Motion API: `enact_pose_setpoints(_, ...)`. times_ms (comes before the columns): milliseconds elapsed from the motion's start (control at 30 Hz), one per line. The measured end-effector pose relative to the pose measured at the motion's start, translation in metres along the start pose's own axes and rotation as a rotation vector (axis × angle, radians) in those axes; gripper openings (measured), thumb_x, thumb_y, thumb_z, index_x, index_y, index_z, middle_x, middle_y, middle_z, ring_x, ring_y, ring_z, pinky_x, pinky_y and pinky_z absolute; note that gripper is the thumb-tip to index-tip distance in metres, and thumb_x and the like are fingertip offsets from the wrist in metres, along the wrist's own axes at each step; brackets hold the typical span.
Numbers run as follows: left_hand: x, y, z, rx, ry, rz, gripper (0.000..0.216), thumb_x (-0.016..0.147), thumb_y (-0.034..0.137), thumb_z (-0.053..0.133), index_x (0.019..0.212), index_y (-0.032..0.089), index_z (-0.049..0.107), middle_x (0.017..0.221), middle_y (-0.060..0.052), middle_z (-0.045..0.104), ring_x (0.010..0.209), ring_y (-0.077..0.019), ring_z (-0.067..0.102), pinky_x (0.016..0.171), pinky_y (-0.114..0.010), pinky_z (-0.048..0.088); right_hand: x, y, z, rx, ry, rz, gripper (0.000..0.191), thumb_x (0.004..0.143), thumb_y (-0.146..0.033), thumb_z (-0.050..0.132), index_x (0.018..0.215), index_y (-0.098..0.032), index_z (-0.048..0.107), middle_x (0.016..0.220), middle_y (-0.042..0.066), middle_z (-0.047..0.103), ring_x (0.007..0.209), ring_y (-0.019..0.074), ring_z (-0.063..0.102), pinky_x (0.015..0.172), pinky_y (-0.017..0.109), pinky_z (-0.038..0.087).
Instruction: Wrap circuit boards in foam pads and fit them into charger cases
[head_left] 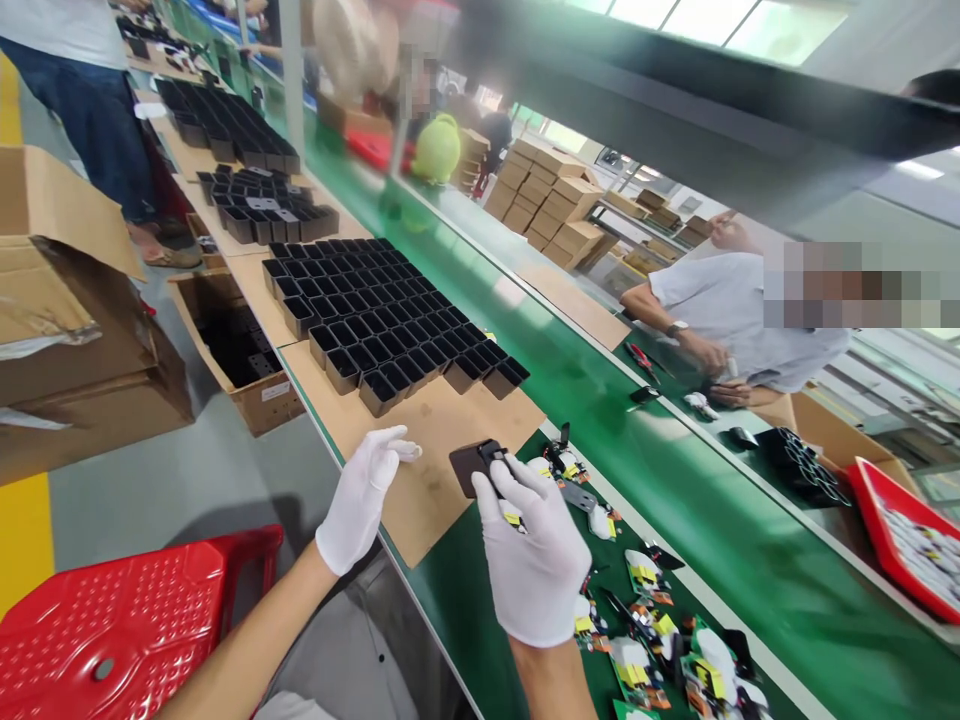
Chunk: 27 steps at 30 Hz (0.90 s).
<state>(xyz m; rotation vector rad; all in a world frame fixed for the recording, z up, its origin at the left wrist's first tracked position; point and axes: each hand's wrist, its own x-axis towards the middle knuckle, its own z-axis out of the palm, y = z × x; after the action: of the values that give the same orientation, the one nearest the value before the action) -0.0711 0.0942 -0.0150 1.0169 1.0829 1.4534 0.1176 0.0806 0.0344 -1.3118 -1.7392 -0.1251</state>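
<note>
Holding a case (472, 462) in the right hand (534, 560)
Pinched in right fingers above the cardboard (424, 415), with left hand (364, 495) near, fingers loosely curled and empty

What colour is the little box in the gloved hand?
Black: the little box in the right hand, seen in the head view.

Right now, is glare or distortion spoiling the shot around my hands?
Head view: left hand and right hand, gripping the black case, are sharp and evenly lit; head view: pale glare patches on the green conveyor belt, ceiling windows blown out; head view: wide lens bows the belt edges.
</note>
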Motion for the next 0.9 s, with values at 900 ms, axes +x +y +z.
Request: enact_pose_setpoints(900, 0.0, -0.005, 0.002, 0.064, 0.023, 0.042, 0.063, 0.106, 0.076, 0.05, 0.129, 0.021, 0.069, 0.112, -0.011, 0.083, 0.112, -0.0288, 0.078, 0.111, -0.05, 0.057, -0.017, 0.01, 0.021, 0.188, -0.068, 0.134, 0.021, 0.1, -0.026, 0.078, 0.12, -0.028, 0.083, 0.121, 0.01, 0.083, 0.111, 0.0249, 0.082, 0.099, 0.042, 0.069)
